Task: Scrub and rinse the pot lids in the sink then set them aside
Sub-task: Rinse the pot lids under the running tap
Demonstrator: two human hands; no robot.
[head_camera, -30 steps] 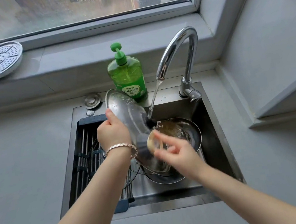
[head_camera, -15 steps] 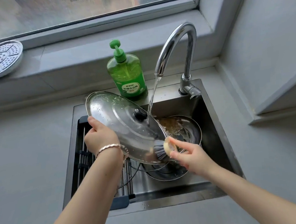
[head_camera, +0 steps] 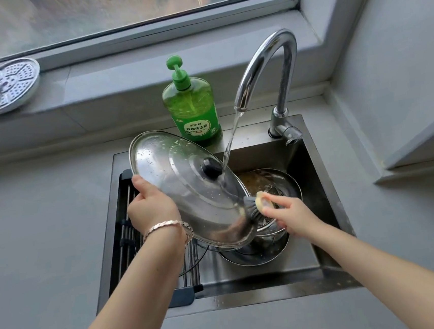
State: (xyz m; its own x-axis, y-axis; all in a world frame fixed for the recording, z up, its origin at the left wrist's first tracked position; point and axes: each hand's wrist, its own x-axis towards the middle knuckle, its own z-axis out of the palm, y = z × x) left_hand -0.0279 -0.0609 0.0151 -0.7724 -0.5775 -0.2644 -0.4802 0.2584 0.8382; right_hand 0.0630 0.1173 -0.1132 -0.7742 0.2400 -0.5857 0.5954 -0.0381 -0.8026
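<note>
Steel sink (head_camera: pixel 323 180), tilted wet shiny lid (head_camera: pixel 186 186), black knob (head_camera: pixel 211 168), soap specks

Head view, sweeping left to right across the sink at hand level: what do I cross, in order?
Drying rack → left hand → pot lid → scrub brush → right hand → sink's right wall.

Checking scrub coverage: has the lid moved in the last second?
Yes. The lid swung from nearly edge-on to face-up, its left rim moving left, away from the soap bottle.
</note>
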